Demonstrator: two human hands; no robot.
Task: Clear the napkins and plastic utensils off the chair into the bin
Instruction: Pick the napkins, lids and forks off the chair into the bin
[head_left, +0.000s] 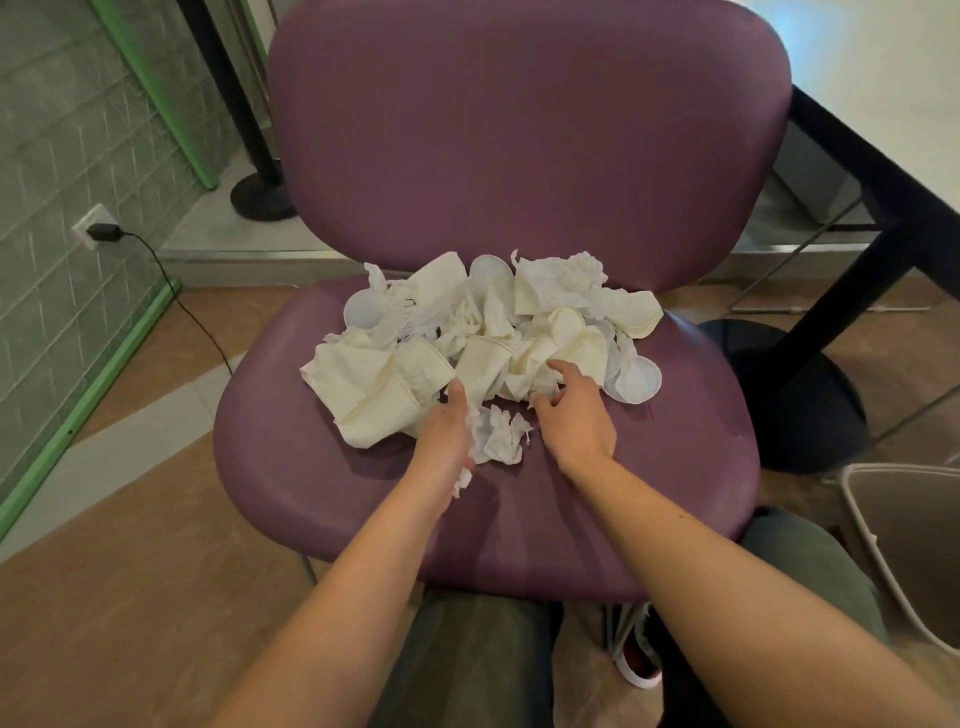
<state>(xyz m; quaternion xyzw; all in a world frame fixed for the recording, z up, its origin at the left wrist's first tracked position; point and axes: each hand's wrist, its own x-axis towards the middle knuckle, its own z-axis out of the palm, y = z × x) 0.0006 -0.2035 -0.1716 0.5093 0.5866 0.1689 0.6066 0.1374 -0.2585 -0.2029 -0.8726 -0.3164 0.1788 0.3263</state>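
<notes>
Both the left hand (445, 431) and the right hand (574, 415), empty with loosely spread fingers, flank a crumpled napkin (501, 439) on the chair (311, 467), apparently starting the gather; next comes closing around the pile (483, 332).

The floor (130, 597) is brown tile with a pale stripe (130, 431) running across it, left of the grip; far to the left stands a grey-green tiled wall (62, 156) with a green edge (78, 410) along its bottom; a white socket (89, 227) on that wall has a black plug (104, 231) in it, and a black wire (176, 296) hangs down to the floor; up and to the left stands a black pole on a round base (262, 195); up and to the right is a white table top (883, 78) on a dark leg (841, 291) with a round black foot (800, 395).
</notes>
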